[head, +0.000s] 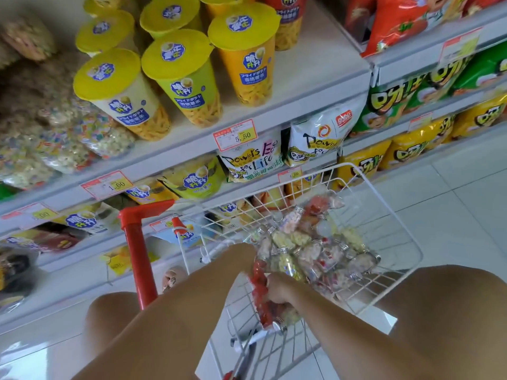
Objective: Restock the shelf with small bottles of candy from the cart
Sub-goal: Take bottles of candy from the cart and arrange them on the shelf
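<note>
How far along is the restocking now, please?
Done: no small bottles visible on the shelf. In hand: right hand grips a red bottle inside the cart; left hand reaches into the pile, grip hidden. Left: the pile still in the cart, so nearly everything.

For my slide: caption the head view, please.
Right hand grips red candy bottle in cart; left hand reaches in.

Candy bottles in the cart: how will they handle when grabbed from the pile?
The candy bottles look like smooth clear plastic, so probably stiff and somewhat slippery. They lie heaped loose in the cart and look rounded, so neighbours will likely roll or shift. The right hand grips a red-filled bottle whole, suggesting they're light.
</note>
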The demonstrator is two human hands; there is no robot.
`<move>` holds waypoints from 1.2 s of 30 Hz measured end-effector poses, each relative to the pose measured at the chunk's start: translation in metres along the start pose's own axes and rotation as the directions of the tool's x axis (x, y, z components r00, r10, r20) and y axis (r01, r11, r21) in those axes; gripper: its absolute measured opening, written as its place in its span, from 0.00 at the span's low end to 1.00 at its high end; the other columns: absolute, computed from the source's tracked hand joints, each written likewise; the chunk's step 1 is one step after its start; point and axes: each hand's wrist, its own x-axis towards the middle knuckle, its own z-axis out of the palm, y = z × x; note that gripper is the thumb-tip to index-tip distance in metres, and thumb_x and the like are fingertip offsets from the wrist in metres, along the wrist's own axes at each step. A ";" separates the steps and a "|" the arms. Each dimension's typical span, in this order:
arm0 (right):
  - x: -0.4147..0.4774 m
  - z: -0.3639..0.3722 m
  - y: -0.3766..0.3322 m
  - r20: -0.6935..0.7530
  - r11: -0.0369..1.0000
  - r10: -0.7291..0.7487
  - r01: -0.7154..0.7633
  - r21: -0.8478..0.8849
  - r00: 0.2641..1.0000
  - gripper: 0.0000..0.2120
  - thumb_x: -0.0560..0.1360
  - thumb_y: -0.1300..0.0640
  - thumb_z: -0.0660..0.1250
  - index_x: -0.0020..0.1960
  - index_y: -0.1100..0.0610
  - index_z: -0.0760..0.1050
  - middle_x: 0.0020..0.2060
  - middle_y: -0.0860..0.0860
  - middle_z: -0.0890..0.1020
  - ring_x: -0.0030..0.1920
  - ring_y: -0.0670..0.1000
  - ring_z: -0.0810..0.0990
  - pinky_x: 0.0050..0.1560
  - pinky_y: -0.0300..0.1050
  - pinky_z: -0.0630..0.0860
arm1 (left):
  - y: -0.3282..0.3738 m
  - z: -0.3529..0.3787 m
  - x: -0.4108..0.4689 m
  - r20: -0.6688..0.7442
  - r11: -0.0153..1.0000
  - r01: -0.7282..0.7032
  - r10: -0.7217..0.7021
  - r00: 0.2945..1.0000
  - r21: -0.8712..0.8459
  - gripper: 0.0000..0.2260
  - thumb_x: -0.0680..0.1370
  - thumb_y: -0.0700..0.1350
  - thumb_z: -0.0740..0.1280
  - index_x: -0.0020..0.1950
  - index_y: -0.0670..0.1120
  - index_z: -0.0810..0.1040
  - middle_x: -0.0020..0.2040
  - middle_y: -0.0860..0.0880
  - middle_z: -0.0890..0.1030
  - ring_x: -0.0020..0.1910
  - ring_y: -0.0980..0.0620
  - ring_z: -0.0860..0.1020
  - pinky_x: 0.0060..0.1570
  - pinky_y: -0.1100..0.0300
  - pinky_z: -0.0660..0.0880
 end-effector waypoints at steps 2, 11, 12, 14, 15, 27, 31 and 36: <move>0.005 0.007 0.002 -0.032 0.999 -0.006 0.005 -0.042 0.999 0.16 0.77 0.53 0.67 0.59 0.63 0.74 0.52 0.57 0.82 0.50 0.54 0.83 0.52 0.48 0.80 | -0.003 -0.005 -0.004 -0.018 0.999 -0.010 0.010 1.000 0.030 0.16 0.74 0.47 0.71 0.57 0.38 0.79 0.49 0.44 0.80 0.49 0.48 0.79 0.52 0.57 0.76; 0.009 0.031 -0.011 -0.026 0.992 0.053 -0.056 -0.111 0.998 0.15 0.76 0.55 0.68 0.57 0.65 0.74 0.53 0.59 0.82 0.50 0.55 0.83 0.53 0.47 0.80 | -0.057 -0.040 -0.058 -0.323 0.976 -0.122 0.059 0.944 -0.180 0.11 0.73 0.53 0.70 0.40 0.46 0.76 0.38 0.49 0.73 0.39 0.51 0.71 0.39 0.62 0.68; 0.009 0.034 -0.012 -0.015 0.993 0.061 -0.063 -0.099 0.998 0.15 0.76 0.55 0.68 0.57 0.64 0.75 0.52 0.58 0.82 0.47 0.54 0.83 0.51 0.46 0.80 | -0.061 -0.038 -0.067 -0.354 0.968 -0.146 0.066 0.933 -0.204 0.14 0.73 0.55 0.70 0.48 0.45 0.78 0.44 0.49 0.76 0.44 0.52 0.73 0.44 0.61 0.70; 0.006 0.041 -0.015 0.033 0.996 0.071 -0.068 -0.060 0.997 0.16 0.75 0.54 0.70 0.57 0.64 0.76 0.50 0.57 0.83 0.40 0.53 0.82 0.47 0.44 0.80 | -0.069 -0.034 -0.084 -0.434 0.955 -0.180 0.061 0.899 -0.238 0.17 0.73 0.54 0.70 0.54 0.45 0.76 0.48 0.51 0.75 0.49 0.52 0.73 0.48 0.61 0.70; 0.003 0.044 -0.016 0.068 0.997 0.071 -0.068 -0.044 0.995 0.17 0.75 0.55 0.70 0.58 0.65 0.75 0.47 0.56 0.83 0.39 0.51 0.81 0.45 0.43 0.79 | -0.071 -0.032 -0.094 -0.468 0.945 -0.200 0.059 0.882 -0.259 0.14 0.73 0.53 0.70 0.52 0.45 0.76 0.44 0.53 0.74 0.46 0.52 0.72 0.45 0.62 0.69; -0.093 -0.029 -0.075 -0.187 0.426 -0.358 0.339 0.839 0.915 0.12 0.74 0.54 0.68 0.52 0.62 0.75 0.46 0.58 0.83 0.47 0.56 0.82 0.59 0.52 0.76 | -0.104 -0.007 -0.213 -0.765 0.583 -0.526 -0.297 0.572 -0.619 0.07 0.74 0.49 0.71 0.46 0.47 0.77 0.36 0.49 0.75 0.33 0.53 0.71 0.33 0.67 0.66; -0.146 -0.070 -0.104 -0.338 0.199 -0.507 0.490 0.849 0.792 0.19 0.75 0.52 0.66 0.59 0.64 0.73 0.49 0.58 0.81 0.46 0.56 0.83 0.48 0.52 0.79 | -0.104 -0.004 -0.246 -0.729 0.035 -0.788 -0.407 0.551 -0.615 0.10 0.78 0.47 0.66 0.56 0.44 0.75 0.52 0.40 0.81 0.47 0.44 0.81 0.49 0.54 0.79; -0.227 -0.090 -0.143 -0.435 0.242 -0.638 0.702 0.670 0.635 0.16 0.69 0.49 0.67 0.52 0.59 0.77 0.37 0.53 0.83 0.36 0.50 0.83 0.41 0.46 0.81 | -0.104 -0.016 -0.298 -0.700 -0.577 -0.730 -0.345 0.625 -0.367 0.18 0.75 0.54 0.63 0.59 0.44 0.74 0.48 0.40 0.81 0.43 0.44 0.84 0.38 0.48 0.81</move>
